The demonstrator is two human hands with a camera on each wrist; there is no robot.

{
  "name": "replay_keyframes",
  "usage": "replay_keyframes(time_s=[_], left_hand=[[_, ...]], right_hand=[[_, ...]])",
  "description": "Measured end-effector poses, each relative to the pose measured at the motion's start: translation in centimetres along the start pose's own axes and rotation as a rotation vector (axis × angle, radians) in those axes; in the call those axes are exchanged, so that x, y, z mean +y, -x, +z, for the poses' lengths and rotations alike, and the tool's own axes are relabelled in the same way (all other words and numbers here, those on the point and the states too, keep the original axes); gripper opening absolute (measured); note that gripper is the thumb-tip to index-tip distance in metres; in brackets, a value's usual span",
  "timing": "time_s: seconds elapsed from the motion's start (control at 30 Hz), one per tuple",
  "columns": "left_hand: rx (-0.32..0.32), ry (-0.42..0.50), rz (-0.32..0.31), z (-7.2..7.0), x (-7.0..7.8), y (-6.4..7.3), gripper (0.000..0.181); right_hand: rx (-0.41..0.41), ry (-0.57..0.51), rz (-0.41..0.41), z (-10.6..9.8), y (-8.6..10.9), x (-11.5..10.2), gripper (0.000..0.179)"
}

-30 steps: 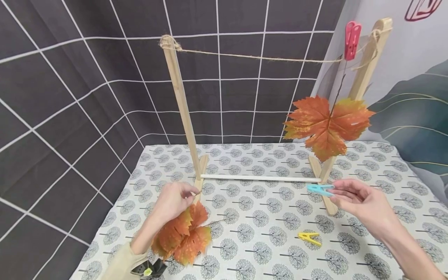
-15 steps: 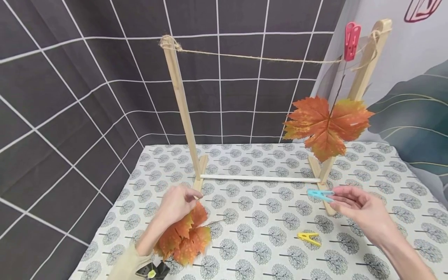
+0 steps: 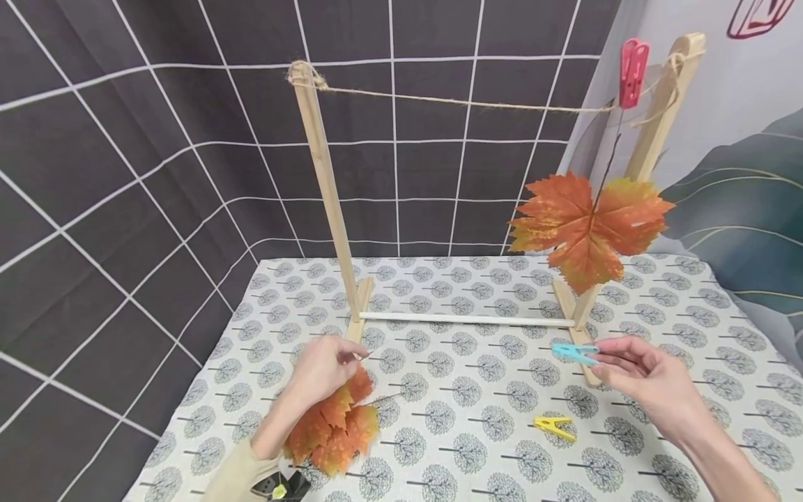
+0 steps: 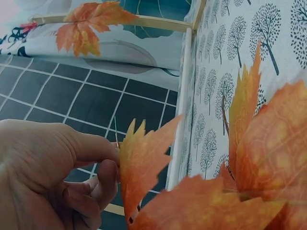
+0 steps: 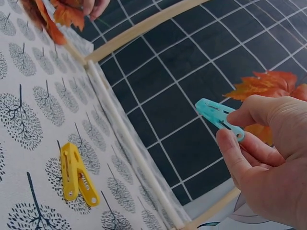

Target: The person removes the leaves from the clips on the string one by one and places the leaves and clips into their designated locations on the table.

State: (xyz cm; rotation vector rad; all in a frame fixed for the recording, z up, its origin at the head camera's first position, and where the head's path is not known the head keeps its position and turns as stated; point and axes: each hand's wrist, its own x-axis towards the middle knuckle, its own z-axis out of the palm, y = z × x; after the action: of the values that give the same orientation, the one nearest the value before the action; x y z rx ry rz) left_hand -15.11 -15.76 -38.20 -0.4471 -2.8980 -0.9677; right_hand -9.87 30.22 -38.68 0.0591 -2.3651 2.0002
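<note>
My left hand pinches the thin stem of an orange artificial maple leaf between thumb and index finger. Another orange leaf lies beneath it on the cloth, its stem pointing right. My right hand pinches a light blue clothespin by its handle end, nose pointing left, near the right foot of the wooden frame. On the cloth below that lies a yellow clothespin. A red clothespin clips a third maple leaf by its stem to the twine.
The twine runs between two wooden posts, joined low down by a white rod. A dark gridded curtain hangs behind and to the left. The tree-print cloth covers the table.
My left hand has moved slightly right with the leaf stem. My right hand and the blue clothespin have come down a little. The hanging leaf stays almost in place.
</note>
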Motion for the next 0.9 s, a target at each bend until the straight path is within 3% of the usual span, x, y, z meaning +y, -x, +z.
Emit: replay_keyframes(time_s=[0.57, 0.9], left_hand=[[-0.046, 0.035, 0.016, 1.1, -0.6, -0.3, 0.027], [-0.057, 0.022, 0.036, 1.7, -0.9, 0.0, 0.028]], right_hand=[[0.031, -0.048, 0.039, 0.2, 0.3, 1.9, 0.030], [0.009, 0.030, 0.066, 0.4, 0.6, 3.3, 0.028]])
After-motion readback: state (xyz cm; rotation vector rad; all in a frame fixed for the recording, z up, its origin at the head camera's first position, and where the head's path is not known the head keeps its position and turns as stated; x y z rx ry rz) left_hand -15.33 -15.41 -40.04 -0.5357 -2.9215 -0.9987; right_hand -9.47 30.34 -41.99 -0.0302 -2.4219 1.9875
